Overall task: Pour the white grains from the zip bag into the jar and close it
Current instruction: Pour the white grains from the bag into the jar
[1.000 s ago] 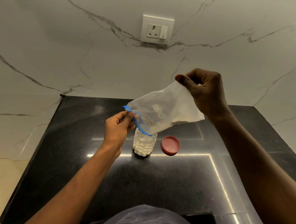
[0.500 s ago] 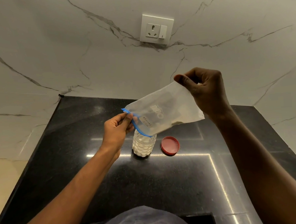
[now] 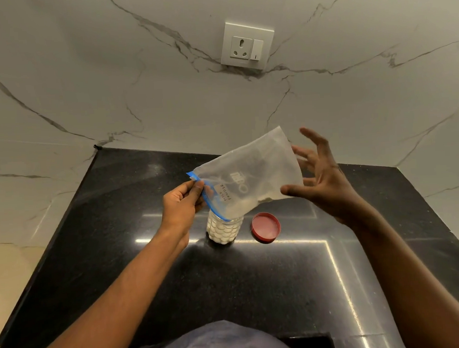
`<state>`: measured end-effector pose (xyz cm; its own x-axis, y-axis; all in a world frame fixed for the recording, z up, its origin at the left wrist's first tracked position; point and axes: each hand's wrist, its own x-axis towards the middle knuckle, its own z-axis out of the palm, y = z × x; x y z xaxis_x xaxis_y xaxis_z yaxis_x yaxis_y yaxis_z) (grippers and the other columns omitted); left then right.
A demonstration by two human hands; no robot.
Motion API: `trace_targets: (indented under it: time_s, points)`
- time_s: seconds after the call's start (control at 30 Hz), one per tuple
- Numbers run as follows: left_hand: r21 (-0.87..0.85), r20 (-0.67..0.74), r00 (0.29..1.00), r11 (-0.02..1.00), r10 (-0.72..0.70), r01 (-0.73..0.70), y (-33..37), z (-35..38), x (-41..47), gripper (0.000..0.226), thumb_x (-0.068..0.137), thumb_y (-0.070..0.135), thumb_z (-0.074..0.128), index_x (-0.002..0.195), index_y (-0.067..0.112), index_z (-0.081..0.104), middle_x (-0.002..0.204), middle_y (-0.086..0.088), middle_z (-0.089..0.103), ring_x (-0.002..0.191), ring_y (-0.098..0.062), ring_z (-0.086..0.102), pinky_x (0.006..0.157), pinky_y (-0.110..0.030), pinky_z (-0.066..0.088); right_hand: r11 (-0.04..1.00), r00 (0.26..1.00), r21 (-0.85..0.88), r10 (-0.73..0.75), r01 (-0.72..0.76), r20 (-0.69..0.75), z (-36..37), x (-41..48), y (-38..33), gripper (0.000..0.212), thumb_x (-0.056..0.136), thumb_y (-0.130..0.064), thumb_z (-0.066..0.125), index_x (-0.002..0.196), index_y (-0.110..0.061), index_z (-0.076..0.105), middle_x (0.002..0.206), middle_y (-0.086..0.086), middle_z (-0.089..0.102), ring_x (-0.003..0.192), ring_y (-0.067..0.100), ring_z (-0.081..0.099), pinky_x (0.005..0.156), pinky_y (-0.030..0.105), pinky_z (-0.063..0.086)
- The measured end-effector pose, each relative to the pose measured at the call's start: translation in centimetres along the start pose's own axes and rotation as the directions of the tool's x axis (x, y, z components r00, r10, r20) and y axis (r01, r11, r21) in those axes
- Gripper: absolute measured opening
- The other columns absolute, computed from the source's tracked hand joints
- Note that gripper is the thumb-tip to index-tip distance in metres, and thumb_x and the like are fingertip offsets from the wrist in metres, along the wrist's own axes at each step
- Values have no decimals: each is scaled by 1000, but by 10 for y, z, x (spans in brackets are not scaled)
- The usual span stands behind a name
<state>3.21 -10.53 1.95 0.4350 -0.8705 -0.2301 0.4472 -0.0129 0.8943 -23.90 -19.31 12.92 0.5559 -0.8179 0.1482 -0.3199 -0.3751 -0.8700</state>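
Observation:
A clear zip bag (image 3: 252, 172) with a blue zip strip and a handwritten label hangs tilted over the jar (image 3: 224, 230), mouth down, with a little white residue inside. My left hand (image 3: 183, 203) pinches the blue zip edge at the bag's mouth. My right hand (image 3: 322, 179) is beside the bag's raised bottom corner with fingers spread, holding nothing. The textured clear jar stands on the black counter (image 3: 119, 234), filled with white grains, its top hidden by the bag. The red lid (image 3: 266, 227) lies flat just right of the jar.
A marble wall with a white socket and switch plate (image 3: 247, 45) rises behind the counter. The counter's left edge drops to a beige floor (image 3: 8, 268). My clothing (image 3: 214, 344) shows at the bottom.
My right hand has let go of the bag's bottom corner and opened its fingers. The left hand still holds the zip edge over the jar.

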Motion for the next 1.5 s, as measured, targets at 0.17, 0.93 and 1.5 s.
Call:
trace_targets:
  time_s: [0.17,0.93,1.5]
  points:
    - [-22,-15,1000,1000,-20,20,-3,-3,3,16,103,13,64,111,16,76,101,-3,83,91,-14,80,74,-24,65,979,992,-169,102,-114,-76,1,-14,31,50,85,-25,83,127,-38,61,116,-12,71,109,9,69,91,33,61]
    - [-48,-22,1000,999,21,-22,-5,-9,5,21,102,14,65,120,11,75,107,-6,82,98,-18,79,81,-27,65,997,941,-51,-74,60,-329,9,-10,11,16,89,-16,81,102,-25,78,99,-8,80,93,15,77,87,31,63]
    - [-53,-37,999,999,8,-10,-5,-8,0,14,102,14,65,108,18,77,101,-1,83,92,-12,80,77,-23,64,993,963,-64,-109,96,-247,17,-1,-8,14,83,-15,84,89,-26,79,89,-2,82,81,29,80,79,50,65]
